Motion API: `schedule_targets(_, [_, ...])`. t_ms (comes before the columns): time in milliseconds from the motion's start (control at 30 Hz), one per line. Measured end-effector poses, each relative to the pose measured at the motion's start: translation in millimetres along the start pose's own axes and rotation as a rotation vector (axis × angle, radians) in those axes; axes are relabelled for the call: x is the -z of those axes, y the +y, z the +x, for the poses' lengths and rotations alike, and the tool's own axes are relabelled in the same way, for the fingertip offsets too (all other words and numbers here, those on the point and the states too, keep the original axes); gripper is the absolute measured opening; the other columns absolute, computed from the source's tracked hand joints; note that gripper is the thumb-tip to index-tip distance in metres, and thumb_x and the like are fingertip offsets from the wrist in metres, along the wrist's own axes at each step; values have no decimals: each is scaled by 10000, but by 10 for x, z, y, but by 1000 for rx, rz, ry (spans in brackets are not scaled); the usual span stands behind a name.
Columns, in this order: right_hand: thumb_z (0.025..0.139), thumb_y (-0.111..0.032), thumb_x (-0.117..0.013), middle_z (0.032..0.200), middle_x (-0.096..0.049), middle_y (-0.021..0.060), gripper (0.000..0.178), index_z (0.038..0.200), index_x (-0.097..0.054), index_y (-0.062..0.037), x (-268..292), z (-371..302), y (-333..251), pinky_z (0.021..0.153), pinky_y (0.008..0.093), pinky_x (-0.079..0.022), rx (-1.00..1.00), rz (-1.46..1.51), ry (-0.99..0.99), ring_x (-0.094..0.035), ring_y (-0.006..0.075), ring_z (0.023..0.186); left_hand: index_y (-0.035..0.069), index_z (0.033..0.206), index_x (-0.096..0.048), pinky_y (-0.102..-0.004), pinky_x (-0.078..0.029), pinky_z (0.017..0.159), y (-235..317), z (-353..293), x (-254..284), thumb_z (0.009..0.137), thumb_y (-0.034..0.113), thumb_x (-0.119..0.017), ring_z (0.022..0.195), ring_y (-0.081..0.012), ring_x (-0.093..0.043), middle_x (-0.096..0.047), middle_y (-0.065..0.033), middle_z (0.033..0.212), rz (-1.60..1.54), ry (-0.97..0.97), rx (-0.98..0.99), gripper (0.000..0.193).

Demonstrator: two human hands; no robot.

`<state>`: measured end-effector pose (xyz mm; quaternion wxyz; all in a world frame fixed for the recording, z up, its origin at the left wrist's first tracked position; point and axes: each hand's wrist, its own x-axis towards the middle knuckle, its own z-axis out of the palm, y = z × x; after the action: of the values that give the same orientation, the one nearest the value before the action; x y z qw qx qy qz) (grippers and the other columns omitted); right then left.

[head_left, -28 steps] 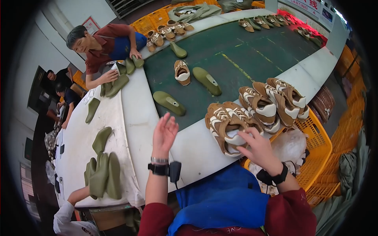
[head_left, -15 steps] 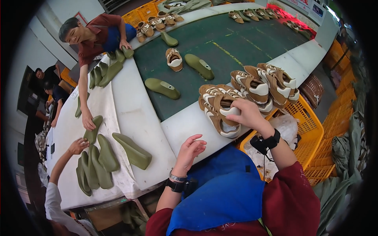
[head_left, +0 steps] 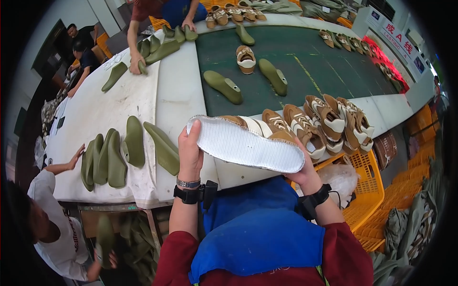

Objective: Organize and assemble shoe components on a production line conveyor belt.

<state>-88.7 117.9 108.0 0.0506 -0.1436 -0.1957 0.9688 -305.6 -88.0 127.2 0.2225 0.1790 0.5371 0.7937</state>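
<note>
Between my two hands is a brown and white shoe upper [head_left: 248,145], tipped so that its silvery-white ribbed bottom faces me. My left hand [head_left: 190,155] grips the toe end, thumb on the rim. At the heel end, my right hand [head_left: 306,167] is closed round the edge, its fingers partly hidden behind the shoe. Just beyond, a row of brown and white shoes [head_left: 329,121] stands along the white counter edge [head_left: 381,112]. On the green belt [head_left: 305,88] are a single brown shoe [head_left: 246,59] and several green shoe lasts [head_left: 273,76].
Several green lasts [head_left: 134,141] lie on the white cloth at left. A co-worker's hand [head_left: 138,63] rests on a last at the far left. Another person, lower left, holds a green last [head_left: 105,233]. A yellow crate [head_left: 372,183] with plastic stands at my right.
My right hand has lifted a shoe from the row, and my left hand has taken its toe end; its bottom now faces me. The view has shifted. The lower-left person now holds a last.
</note>
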Motion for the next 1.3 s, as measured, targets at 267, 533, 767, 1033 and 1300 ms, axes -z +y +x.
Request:
schedule_targets(267, [890, -352, -598, 975, -632, 40, 399, 1107, -559, -20, -7, -155, 93, 778, 282, -491, 378, -603, 24, -617, 162, 900, 104, 1333, -358, -422, -384, 1020, -484, -219, -131, 972, 461, -411, 1221, -200, -450, -451, -87, 1332, -389, -62, 334, 510])
schedule_targets(533, [693, -171, -779, 772, -611, 115, 238, 820, -632, -34, -587, -19, 433, 562, 335, -471, 752, -1756, -280, -598, 297, 660, 96, 1412, -295, -333, -404, 1026, -562, -697, -361, 918, 550, -458, 1209, -163, -469, -435, -72, 1359, -526, -339, 619, 690])
schedule_targets(767, [785, -129, -702, 817, -637, 100, 170, 895, -645, -13, -588, -34, 425, 573, 299, -484, 444, -1664, -395, -624, 231, 667, 33, 1388, -297, -321, -443, 979, -407, -678, -304, 919, 359, -568, 1155, -171, -514, -489, -98, 1299, -356, -301, 450, 632])
schedule_targets(1033, [658, -10, -740, 949, -553, 94, 490, 1114, -561, -25, -461, 49, 393, 607, 274, -446, 829, -1651, 52, -516, 176, 653, 8, 1329, -362, -315, -439, 960, -435, -798, -437, 850, 238, -691, 1135, -163, -515, -505, -99, 1263, -180, -207, 371, 624])
schedule_targets(1300, [620, -1, -688, 1114, -504, 164, 623, 1216, -513, -51, -451, 74, 412, 741, 385, -491, 1044, -1859, 9, -570, 357, 923, 1, 1406, -251, -325, -357, 1039, -413, -862, -525, 835, 275, -704, 1237, -177, -413, -425, -112, 1348, -2, -364, 220, 779])
